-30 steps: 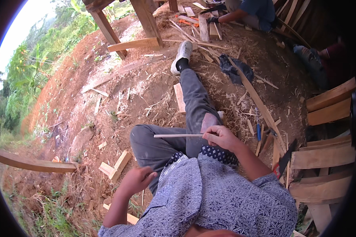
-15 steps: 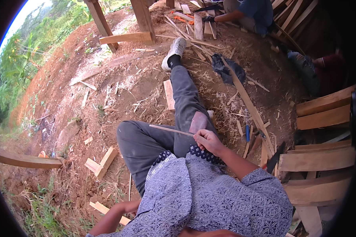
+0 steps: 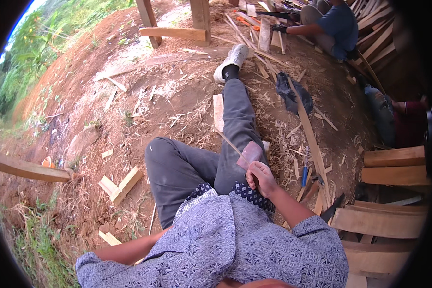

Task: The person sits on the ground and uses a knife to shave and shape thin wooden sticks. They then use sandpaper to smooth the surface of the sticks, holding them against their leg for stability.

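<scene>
My right hand (image 3: 262, 177) is closed around one end of a thin wooden stick (image 3: 229, 143), which slants up and left across my right thigh. Just beyond the fingers a flat pinkish-brown patch (image 3: 252, 151) lies on the trouser leg (image 3: 238, 108), partly behind the stick. My left forearm (image 3: 129, 248) reaches in from the lower left, but the hand itself is hidden behind the patterned shirt (image 3: 197, 240). My right leg is stretched out, while the left knee (image 3: 158, 149) is bent.
Wood shavings and offcuts cover the dirt. A long plank (image 3: 308, 132) lies right of my leg over a black plastic bag (image 3: 293, 93), near a blue-handled tool (image 3: 305, 175). Stacked curved boards (image 3: 379, 222) stand at right. A gloved person (image 3: 338, 29) sits far right; another (image 3: 408, 115) is nearer.
The stick has swung from nearly level to a steep slant as my right hand turned. My left hand has slipped out of sight behind the shirt. The whole view has shifted slightly.
</scene>
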A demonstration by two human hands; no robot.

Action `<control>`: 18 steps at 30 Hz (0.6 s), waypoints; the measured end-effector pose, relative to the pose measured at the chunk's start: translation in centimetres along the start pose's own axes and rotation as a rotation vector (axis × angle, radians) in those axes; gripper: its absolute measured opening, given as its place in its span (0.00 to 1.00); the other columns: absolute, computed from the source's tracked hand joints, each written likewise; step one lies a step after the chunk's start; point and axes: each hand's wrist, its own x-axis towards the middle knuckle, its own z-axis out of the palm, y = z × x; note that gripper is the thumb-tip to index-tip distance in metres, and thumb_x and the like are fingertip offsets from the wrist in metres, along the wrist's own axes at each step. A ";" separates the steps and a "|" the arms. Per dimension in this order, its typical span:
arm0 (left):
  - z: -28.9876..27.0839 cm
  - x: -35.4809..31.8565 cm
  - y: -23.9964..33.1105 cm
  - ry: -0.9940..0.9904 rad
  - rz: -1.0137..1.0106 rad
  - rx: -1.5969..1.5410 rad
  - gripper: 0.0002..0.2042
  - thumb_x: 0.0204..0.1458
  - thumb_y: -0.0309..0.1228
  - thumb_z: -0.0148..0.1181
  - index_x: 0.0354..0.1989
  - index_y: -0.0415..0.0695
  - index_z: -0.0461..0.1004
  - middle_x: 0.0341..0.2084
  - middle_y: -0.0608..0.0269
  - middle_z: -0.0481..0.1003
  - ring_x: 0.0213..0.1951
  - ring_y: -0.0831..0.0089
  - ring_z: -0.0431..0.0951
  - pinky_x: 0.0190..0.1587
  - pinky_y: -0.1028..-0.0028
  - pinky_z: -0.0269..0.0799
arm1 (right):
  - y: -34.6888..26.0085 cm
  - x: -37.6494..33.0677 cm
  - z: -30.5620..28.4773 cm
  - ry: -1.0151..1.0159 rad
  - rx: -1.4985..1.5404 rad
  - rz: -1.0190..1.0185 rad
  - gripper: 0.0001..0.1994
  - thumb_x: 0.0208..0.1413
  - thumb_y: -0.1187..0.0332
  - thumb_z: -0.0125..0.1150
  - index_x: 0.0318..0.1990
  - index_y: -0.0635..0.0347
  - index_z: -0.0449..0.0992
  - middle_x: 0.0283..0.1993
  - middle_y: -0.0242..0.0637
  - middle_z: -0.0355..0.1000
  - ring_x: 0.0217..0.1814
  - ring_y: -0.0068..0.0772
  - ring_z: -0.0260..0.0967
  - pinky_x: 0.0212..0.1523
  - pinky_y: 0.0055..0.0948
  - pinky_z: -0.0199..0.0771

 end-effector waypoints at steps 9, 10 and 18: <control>0.7 0.8 0.5 -0.039 0.029 -0.030 0.43 0.62 0.67 0.37 0.76 0.46 0.48 0.71 0.53 0.57 0.68 0.57 0.62 0.67 0.56 0.62 | 0.6 0.5 -0.2 0.001 0.018 -0.026 0.12 0.70 0.63 0.52 0.33 0.56 0.68 0.22 0.30 0.67 0.19 0.18 0.61 0.18 0.19 0.62; 0.8 0.8 0.4 -0.043 0.034 -0.040 0.43 0.62 0.67 0.37 0.75 0.46 0.48 0.71 0.53 0.57 0.68 0.56 0.63 0.67 0.56 0.62 | 0.6 0.5 -0.2 0.006 0.015 -0.018 0.12 0.70 0.63 0.52 0.33 0.56 0.69 0.22 0.30 0.67 0.19 0.19 0.61 0.18 0.19 0.62; 1.1 1.6 0.1 -0.055 0.081 -0.062 0.41 0.63 0.65 0.37 0.75 0.45 0.50 0.70 0.52 0.59 0.67 0.56 0.64 0.67 0.56 0.63 | 0.4 0.5 -0.2 0.055 0.000 0.041 0.16 0.73 0.56 0.45 0.40 0.57 0.72 0.22 0.33 0.68 0.18 0.22 0.63 0.17 0.20 0.62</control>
